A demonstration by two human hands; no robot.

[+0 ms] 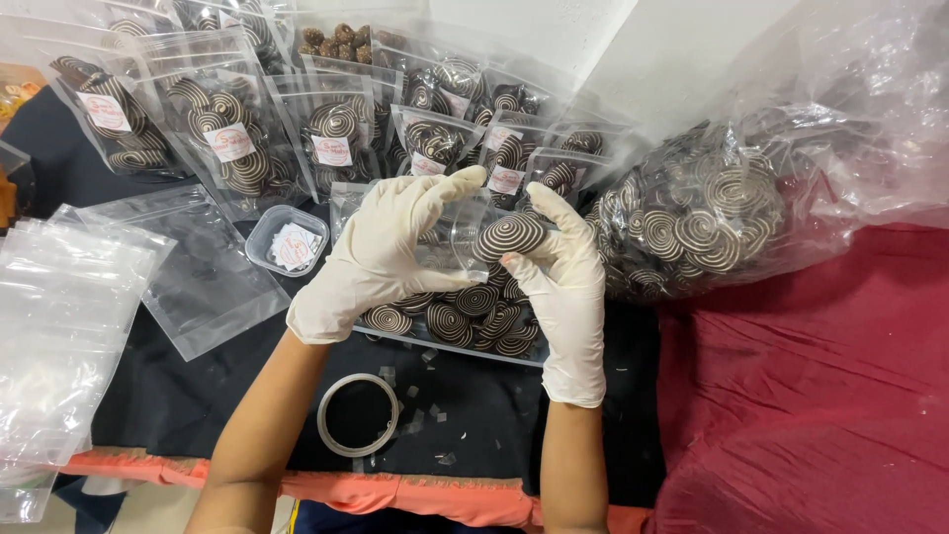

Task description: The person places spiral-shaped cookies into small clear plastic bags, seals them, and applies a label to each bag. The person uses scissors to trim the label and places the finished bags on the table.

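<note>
Both my hands wear white gloves. My left hand [381, 259] holds a clear plastic pouch [455, 237] open at its mouth. My right hand [563, 282] pinches a round brown-and-cream spiral cookie [510, 235] at the pouch's mouth. Directly under my hands lies a clear tray [465, 346] holding several more spiral cookies. Both hands hover over the middle of a black cloth [484, 415].
Several filled, labelled pouches [232, 138] stand along the back. A big clear bag of spiral cookies [702, 218] sits on a red cloth [820, 396] to the right. Empty pouches [59, 316] are stacked at left, beside a small tub of labels [289, 242]. A tape roll [358, 415] lies near the front edge.
</note>
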